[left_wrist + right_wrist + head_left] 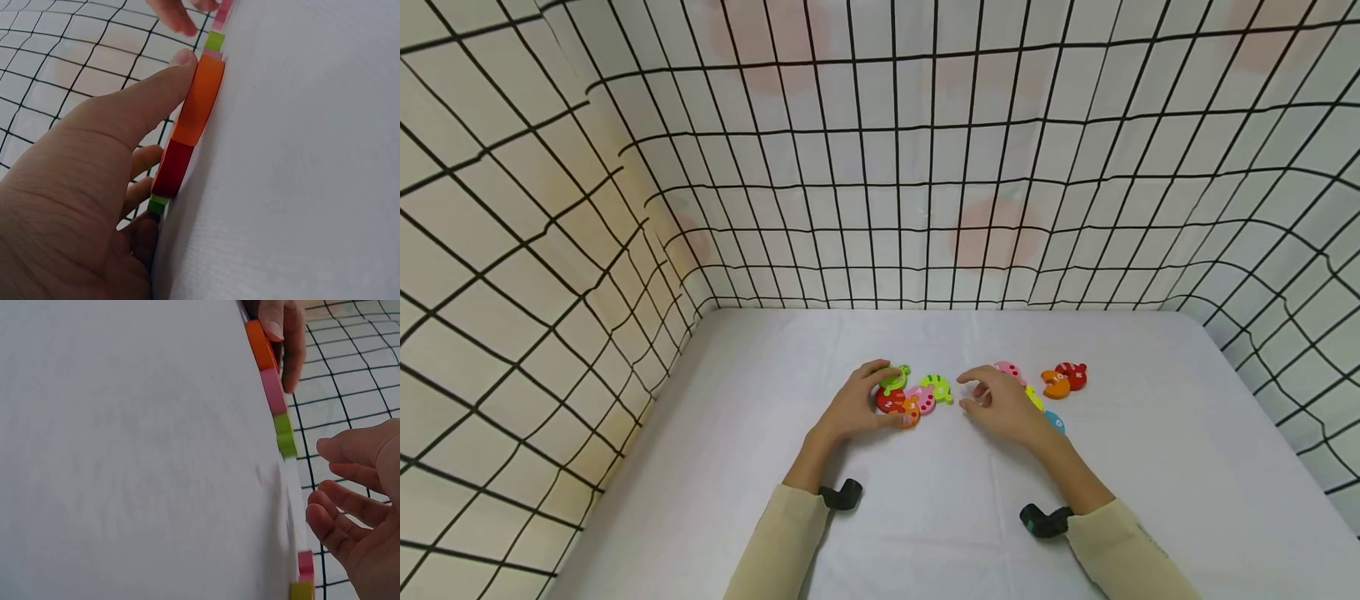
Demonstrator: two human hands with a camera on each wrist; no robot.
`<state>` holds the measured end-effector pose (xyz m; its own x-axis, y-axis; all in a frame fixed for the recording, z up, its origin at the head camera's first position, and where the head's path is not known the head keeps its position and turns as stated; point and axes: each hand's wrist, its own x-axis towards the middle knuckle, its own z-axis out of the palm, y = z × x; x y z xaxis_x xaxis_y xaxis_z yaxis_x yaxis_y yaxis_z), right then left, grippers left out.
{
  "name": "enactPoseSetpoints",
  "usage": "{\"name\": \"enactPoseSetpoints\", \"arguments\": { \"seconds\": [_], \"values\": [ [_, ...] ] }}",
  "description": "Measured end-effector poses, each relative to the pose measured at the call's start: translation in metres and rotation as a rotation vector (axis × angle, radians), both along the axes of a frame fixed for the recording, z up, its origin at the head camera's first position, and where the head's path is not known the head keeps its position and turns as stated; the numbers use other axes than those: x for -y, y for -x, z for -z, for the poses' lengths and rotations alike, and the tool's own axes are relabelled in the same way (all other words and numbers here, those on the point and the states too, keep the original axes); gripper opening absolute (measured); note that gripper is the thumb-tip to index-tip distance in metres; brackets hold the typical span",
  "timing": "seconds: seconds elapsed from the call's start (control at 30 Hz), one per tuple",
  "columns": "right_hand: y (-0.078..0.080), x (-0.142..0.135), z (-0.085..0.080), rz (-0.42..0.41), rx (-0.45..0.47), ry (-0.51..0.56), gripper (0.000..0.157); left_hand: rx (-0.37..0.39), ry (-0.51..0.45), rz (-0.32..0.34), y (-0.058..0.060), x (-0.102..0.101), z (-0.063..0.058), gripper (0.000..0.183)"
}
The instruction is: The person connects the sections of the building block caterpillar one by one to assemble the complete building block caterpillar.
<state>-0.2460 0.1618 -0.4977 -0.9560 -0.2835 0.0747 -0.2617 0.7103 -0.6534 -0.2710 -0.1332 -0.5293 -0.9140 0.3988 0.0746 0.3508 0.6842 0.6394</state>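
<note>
My left hand (852,408) curls round a cluster of flat, number-marked animal puzzle pieces lying on the white cloth. Its thumb touches the orange piece (910,413), while the fingers reach to the green piece (893,380) at the far side. Between them sits a red piece (891,402) with a 2. A pink spotted piece (922,398) and a green striped piece (937,387) join on at the right. My right hand (1006,407) hovers just right of the striped piece, fingers loosely bent and apart, holding nothing, as the right wrist view (369,494) also shows.
Behind my right hand lie a pink piece (1008,368), a yellow piece (1035,398) and a blue piece (1056,422), partly hidden. Farther right, an orange piece (1055,385) touches a red piece (1075,375). A black wire grid (880,192) rises round the table's back and sides.
</note>
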Motion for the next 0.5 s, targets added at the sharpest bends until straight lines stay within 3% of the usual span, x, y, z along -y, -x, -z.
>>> {"name": "enactPoseSetpoints", "arguments": {
  "seconds": [0.27, 0.5],
  "values": [
    [-0.012, -0.044, -0.002, 0.062, -0.08, 0.005, 0.037, -0.013, -0.02, -0.006, -0.003, -0.001, -0.001, 0.078],
    [-0.013, -0.073, 0.001, 0.099, -0.139, -0.014, 0.036, -0.001, 0.007, -0.007, -0.004, 0.0, -0.004, 0.083]
  ]
}}
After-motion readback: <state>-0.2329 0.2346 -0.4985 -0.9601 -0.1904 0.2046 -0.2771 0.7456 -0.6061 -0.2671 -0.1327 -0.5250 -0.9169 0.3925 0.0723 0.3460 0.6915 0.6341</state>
